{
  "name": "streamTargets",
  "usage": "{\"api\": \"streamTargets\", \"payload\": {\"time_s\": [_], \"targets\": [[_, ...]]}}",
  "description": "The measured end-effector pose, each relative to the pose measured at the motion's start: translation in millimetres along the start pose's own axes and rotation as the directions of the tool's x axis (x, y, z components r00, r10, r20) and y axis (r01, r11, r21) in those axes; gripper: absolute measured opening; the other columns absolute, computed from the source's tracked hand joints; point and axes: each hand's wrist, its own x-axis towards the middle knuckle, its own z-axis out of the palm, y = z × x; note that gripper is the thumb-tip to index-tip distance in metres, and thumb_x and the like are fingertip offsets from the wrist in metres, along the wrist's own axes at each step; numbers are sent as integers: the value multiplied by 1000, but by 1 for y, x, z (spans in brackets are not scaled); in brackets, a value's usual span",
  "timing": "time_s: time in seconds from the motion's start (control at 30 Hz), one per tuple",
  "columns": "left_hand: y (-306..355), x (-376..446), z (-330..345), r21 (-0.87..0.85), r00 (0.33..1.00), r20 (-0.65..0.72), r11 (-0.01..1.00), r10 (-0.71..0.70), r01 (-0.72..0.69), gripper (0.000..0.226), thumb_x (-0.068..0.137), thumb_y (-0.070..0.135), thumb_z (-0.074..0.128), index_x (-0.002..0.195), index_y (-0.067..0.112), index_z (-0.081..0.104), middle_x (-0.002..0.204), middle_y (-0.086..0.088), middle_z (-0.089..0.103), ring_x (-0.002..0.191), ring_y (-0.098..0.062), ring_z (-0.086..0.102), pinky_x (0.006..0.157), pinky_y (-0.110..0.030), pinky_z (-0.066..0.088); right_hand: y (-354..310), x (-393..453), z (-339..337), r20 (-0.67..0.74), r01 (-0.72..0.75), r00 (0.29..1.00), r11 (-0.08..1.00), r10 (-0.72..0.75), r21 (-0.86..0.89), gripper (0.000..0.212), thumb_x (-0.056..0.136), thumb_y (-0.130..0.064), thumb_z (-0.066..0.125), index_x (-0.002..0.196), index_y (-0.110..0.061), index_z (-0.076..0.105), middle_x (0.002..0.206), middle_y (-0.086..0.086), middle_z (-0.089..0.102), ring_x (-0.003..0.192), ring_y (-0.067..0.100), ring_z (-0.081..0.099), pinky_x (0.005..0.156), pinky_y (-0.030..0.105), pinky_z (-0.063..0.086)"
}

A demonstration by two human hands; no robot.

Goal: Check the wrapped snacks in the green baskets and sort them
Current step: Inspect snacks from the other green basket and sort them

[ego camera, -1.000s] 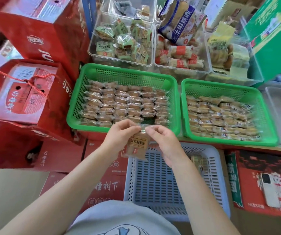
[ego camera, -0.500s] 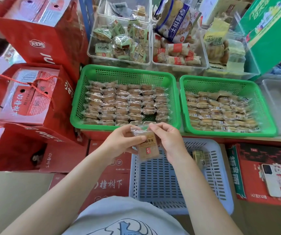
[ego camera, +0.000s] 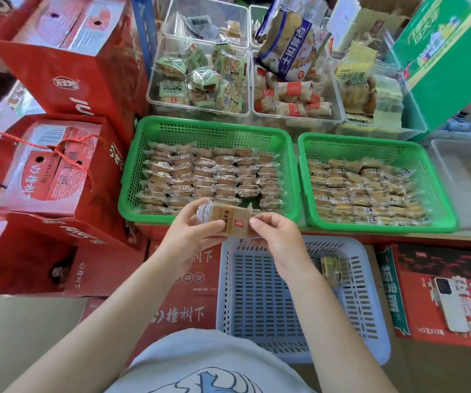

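Since before: we have raised the snack (ego camera: 230, 219) from over the blue basket (ego camera: 299, 302) up to the near rim of the left green basket (ego camera: 208, 168), and turned it from hanging upright to lying level across the middle of the frame.
Left hand (ego camera: 190, 232): we pinch the snack's left end, thumb on its printed face, fingers curled behind.
Right hand (ego camera: 278, 238): we pinch the snack's right end with thumb and fingertips.
Left green basket: centre of the frame, filled with neat rows of wrapped snacks.
Right green basket (ego camera: 376, 180): just beside it on the right, also full of wrapped snacks.
Blue basket: lower centre, under our wrists; one wrapped piece (ego camera: 333, 269) lies at its right side.
Phone (ego camera: 451, 303): lower right, flat on a red box (ego camera: 438, 293).
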Motion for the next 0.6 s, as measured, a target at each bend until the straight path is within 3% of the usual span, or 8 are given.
{"api": "streamTargets", "payload": {"time_s": [0.17,0.27,0.33,0.43,0.53,0.6], "targets": [[-3,-1,-2,-13,997,79,1000,0,1,57,81,-4,73,134,8,54,124,-25,68,104,-34,73,81,-31,61,-1,-1,2,-30,87,995,984,-93,-156,7,98,-17,62,96,-16,68,93,3,73,83,15,69,75,30,59],[-5,-1,-3,-9,986,166,1000,3,-2,60,76,-5,78,131,6,57,121,-22,70,108,-34,71,82,-30,60,-2,-2,2,-52,217,965,897,-256,-385,13,97,-16,59,91,-19,70,84,-4,72,75,11,66,67,22,55],[-6,-2,-5,-2,971,240,1000,-12,12,58,75,-2,73,130,6,58,120,-20,71,110,-33,70,84,-31,59,-3,-1,2,-69,253,947,862,-313,-440,16,97,-14,58,86,-19,67,77,-5,68,66,8,60,60,18,50],[-2,1,-6,237,962,244,970,-119,60,57,74,0,78,127,9,59,110,-16,75,97,-25,73,79,-30,59,-5,1,2,-11,256,956,849,-294,-461,18,103,-16,47,91,-12,59,79,-1,59,63,7,48,54,13,39],[2,5,-6,599,961,205,801,-184,26,61,64,28,91,118,20,63,105,-5,76,92,-15,73,85,-30,53,-9,3,-1,108,359,926,757,-361,-546,19,106,-13,40,92,-12,53,87,-3,52,77,7,47,66,12,37],[5,5,1,616,963,221,788,-153,-16,54,74,42,88,120,27,63,105,5,77,95,-9,73,86,-27,52,-10,3,0,210,435,895,673,-392,-598,19,105,-10,42,90,-16,53,91,-5,49,82,6,47,73,13,37]]}}
